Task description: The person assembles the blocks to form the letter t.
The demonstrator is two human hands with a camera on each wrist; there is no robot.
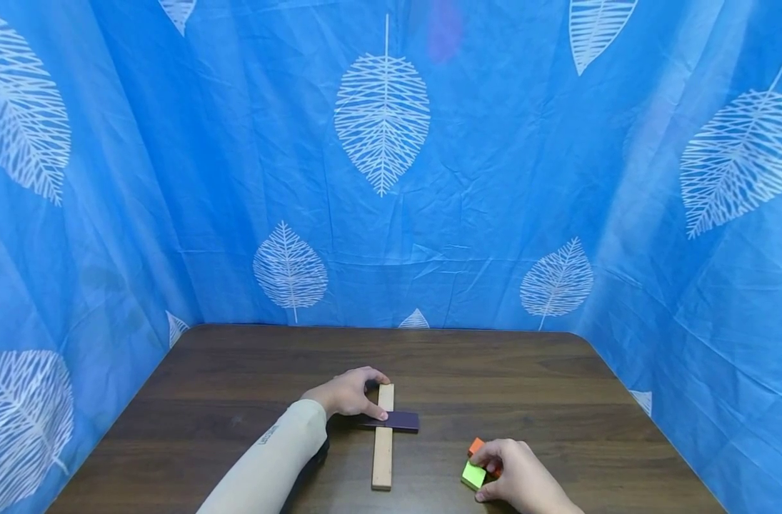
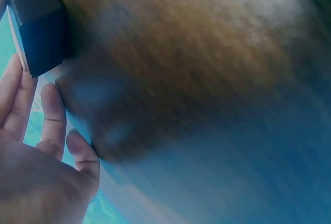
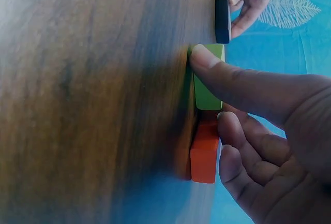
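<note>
A dark wooden surface [image 1: 525, 378] is seen from the head view, closed in at the back and on both sides by a blue curtain [image 1: 493, 178] printed with white leaves. Small dark lettering is carried on the pale sleeve [image 1: 271, 457] near the wrist, but it is too small to be read; no other writing is visible.

The left hand [image 1: 347, 392] is laid on a dark purple block [image 1: 393, 420], which lies crosswise on top of a long plain wooden plank [image 1: 383, 435]. The purple block's left end is pinched between thumb and curled fingers, so the left grip is closed on that block. In the left wrist view the block's dark end [image 2: 36, 27] is seen beside the fingers [image 2: 54, 115], with much of the frame blurred.

The right hand [image 1: 519, 478] is set near the front edge of the surface, to the right of the plank and well apart from it. A green block [image 3: 207, 79] and an orange block [image 3: 205, 151] lie end to end, touching. The thumb is pressed on the green block and the fingers are curled near the orange one; the right grip is narrow, closing about the green block.

The plank's near end lies close to the front edge. Open wood is left behind the cross toward the curtain, on the far left, and on the far right beyond the blocks. The surface's rear right corner is rounded.
</note>
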